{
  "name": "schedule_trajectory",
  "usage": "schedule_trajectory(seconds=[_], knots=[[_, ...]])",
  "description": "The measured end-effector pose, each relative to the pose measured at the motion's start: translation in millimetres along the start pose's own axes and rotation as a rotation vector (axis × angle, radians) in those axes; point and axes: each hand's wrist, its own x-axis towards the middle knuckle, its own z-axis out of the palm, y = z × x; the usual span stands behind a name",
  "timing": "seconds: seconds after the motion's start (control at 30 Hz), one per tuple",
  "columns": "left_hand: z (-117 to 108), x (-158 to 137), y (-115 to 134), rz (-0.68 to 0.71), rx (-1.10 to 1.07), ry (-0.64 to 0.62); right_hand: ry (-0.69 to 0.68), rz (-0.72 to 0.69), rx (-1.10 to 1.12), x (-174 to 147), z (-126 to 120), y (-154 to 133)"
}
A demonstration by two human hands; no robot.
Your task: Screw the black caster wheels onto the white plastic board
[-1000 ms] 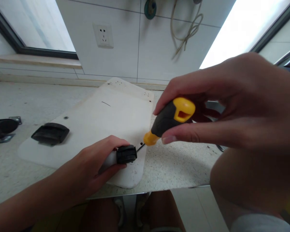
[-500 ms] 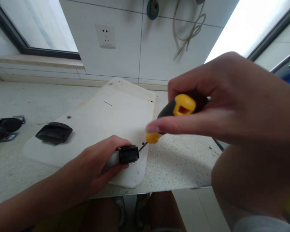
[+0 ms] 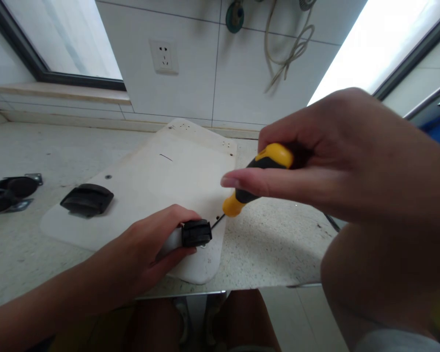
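Observation:
A black caster wheel (image 3: pixel 197 233) sits near the front right corner of a white board (image 3: pixel 146 188), gripped by my left hand (image 3: pixel 165 234) with thumb and fingers on either side. My right hand (image 3: pixel 315 151) is closed around the handle of a yellow and black screwdriver (image 3: pixel 251 188). Its thin shaft slants down to the left, with the end at the right side of the caster; the tip itself is hidden. A second black caster (image 3: pixel 88 199) is on the board's left part.
More black casters with metal plates (image 3: pixel 16 188) lie on the speckled countertop (image 3: pixel 275 244) at the far left. Behind the board rises a tiled wall with a socket (image 3: pixel 164 56) and a bundled pale cable (image 3: pixel 295 49). The counter's front edge is close to my legs.
The screwdriver handle has turned within my right hand, showing different yellow and black faces. My left hand stays on the caster. The view has shifted slightly.

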Motion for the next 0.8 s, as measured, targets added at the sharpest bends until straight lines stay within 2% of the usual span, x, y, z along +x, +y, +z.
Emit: schedule_trajectory(seconds=[0.07, 0.27, 0.33, 0.43, 0.5, 0.7, 0.8], knots=[[1, -1, -2, -0.006, 0.004, 0.007, -0.008, 0.022, -0.017, 1, 1, -5], [-2, 1, 2, 0.002, 0.003, -0.014, -0.173, -0.112, 0.058, -12, -14, 6], [-2, 2, 3, -0.001, 0.002, -0.018, -0.136, -0.087, 0.046, -13, -14, 5], [-1, 2, 1, -0.008, 0.003, -0.015, -0.009, 0.013, -0.031, -9, -6, -4], [-1, 1, 0, -0.01, 0.008, -0.008, 0.014, 0.053, -0.044, -7, -2, -8], [-2, 2, 2, 0.004, 0.003, -0.002, -0.102, -0.116, 0.059, -18, -8, 5], [-1, 2, 1, 0.014, -0.007, 0.012, -0.059, -0.092, 0.042, -21, -9, 5]])
